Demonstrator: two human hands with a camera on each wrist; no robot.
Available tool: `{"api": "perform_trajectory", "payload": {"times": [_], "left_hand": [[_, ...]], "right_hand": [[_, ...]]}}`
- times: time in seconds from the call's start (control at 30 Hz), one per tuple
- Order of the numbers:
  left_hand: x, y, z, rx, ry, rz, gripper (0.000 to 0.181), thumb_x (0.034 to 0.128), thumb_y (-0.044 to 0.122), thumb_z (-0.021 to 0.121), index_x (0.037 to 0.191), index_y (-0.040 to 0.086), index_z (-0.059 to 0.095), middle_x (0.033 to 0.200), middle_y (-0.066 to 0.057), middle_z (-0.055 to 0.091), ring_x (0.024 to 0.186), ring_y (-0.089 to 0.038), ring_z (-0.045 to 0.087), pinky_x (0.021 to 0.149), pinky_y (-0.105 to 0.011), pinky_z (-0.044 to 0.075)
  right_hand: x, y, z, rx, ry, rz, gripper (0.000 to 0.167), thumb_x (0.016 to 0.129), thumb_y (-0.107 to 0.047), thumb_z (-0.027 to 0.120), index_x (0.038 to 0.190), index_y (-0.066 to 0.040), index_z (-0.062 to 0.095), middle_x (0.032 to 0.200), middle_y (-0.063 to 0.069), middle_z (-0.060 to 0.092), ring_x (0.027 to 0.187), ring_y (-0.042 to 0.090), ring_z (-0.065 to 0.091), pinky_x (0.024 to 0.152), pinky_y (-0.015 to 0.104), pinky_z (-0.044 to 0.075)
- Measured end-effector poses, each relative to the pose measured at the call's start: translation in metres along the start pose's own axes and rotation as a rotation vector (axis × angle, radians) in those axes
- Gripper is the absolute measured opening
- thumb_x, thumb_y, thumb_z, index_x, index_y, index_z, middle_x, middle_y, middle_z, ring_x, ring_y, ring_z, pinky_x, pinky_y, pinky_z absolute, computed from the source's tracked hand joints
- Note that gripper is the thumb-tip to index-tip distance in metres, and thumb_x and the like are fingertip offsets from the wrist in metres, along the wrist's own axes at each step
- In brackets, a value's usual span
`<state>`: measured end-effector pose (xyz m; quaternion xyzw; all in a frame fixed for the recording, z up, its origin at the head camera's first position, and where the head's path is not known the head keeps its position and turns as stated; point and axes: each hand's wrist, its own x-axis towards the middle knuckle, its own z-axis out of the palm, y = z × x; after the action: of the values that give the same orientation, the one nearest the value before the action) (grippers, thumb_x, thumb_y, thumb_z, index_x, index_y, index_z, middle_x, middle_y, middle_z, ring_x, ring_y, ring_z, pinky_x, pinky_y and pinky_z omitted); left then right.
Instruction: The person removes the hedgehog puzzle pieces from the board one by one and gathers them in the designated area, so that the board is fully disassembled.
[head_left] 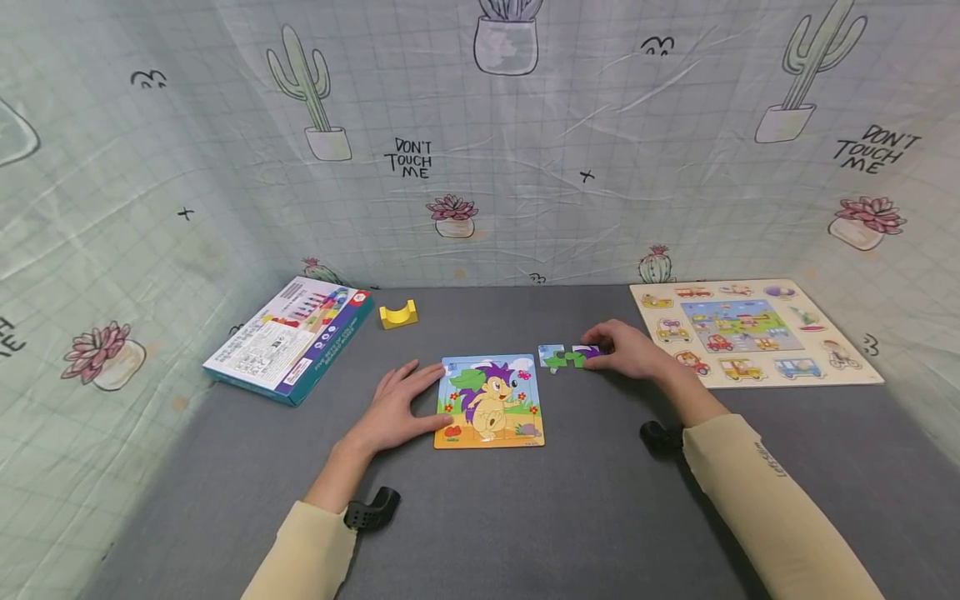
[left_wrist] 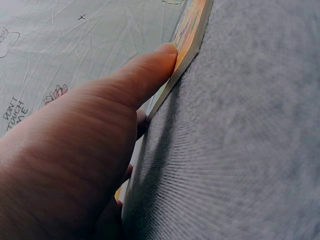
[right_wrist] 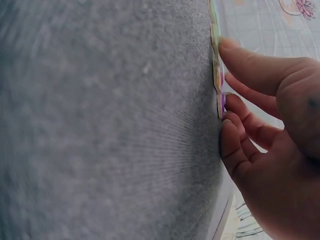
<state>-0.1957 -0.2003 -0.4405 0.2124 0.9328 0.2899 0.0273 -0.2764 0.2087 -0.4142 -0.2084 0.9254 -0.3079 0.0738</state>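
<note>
A square hedgehog jigsaw puzzle (head_left: 491,400) lies flat on the dark cloth in the middle of the head view. My left hand (head_left: 390,412) rests along its left side, fingers spread, thumb on the lower left part of the picture; the left wrist view shows that thumb (left_wrist: 150,67) on the board's orange border. Just right of the puzzle, my right hand (head_left: 633,352) pinches a green and purple puzzle piece (head_left: 580,357) low at the cloth. A blue and green puzzle piece (head_left: 552,356) adjoins it on the left. In the right wrist view the fingertips (right_wrist: 230,45) partly cover the pieces.
At the back left lies a teal and white box (head_left: 292,342), with a yellow arched block (head_left: 398,315) to its right. A wooden vehicle puzzle board (head_left: 757,333) lies at the back right. Cactus-printed curtains (head_left: 525,167) enclose the back and sides.
</note>
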Motion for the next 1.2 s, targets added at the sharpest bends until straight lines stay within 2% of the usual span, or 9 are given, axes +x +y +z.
{"api": "perform_trajectory", "payload": {"times": [0.17,0.4,0.63,0.9,1.2], "left_hand": [[0.0,0.0,0.0,0.004,0.004,0.006,0.082,0.0855,0.05,0.076,0.153,0.013,0.047,0.155,-0.007,0.045,0.15,-0.037,0.02,0.118,-0.061,0.007],[0.0,0.0,0.0,0.003,-0.004,-0.004,0.083,0.0858,0.052,0.075,0.153,0.014,0.046,0.155,-0.008,0.044,0.15,-0.037,0.019,0.118,-0.061,0.007],[0.0,0.001,0.0,0.002,-0.004,-0.001,0.082,0.0858,0.051,0.075,0.153,0.013,0.047,0.156,-0.008,0.044,0.15,-0.037,0.019,0.118,-0.061,0.007],[0.0,0.0,0.0,0.001,-0.004,0.004,0.082,0.0858,0.051,0.076,0.153,0.013,0.047,0.156,-0.007,0.044,0.15,-0.036,0.019,0.118,-0.061,0.007],[0.0,0.001,-0.001,-0.003,0.0,0.017,0.08,0.0866,0.05,0.075,0.152,0.013,0.048,0.155,-0.006,0.045,0.149,-0.037,0.02,0.117,-0.062,0.008]], "right_hand": [[-0.001,0.002,-0.001,-0.015,-0.031,0.005,0.033,0.092,-0.012,0.074,0.121,0.005,0.066,0.118,0.02,0.058,0.107,0.035,0.055,0.098,0.055,0.043],[-0.002,0.001,-0.002,-0.01,-0.028,0.002,0.032,0.093,-0.011,0.074,0.121,0.004,0.066,0.118,0.02,0.057,0.106,0.035,0.055,0.097,0.055,0.043],[-0.002,-0.006,-0.004,-0.011,-0.019,0.0,0.038,0.094,-0.016,0.074,0.125,0.005,0.065,0.122,0.022,0.058,0.112,0.037,0.055,0.101,0.056,0.042],[-0.001,-0.03,0.002,0.0,0.042,-0.079,0.044,0.093,-0.016,0.074,0.128,0.008,0.062,0.125,0.024,0.058,0.117,0.04,0.056,0.099,0.056,0.044],[0.007,-0.062,0.023,0.053,0.028,-0.097,0.048,0.093,-0.02,0.075,0.131,0.005,0.062,0.126,0.019,0.058,0.115,0.036,0.055,0.097,0.052,0.047]]}}
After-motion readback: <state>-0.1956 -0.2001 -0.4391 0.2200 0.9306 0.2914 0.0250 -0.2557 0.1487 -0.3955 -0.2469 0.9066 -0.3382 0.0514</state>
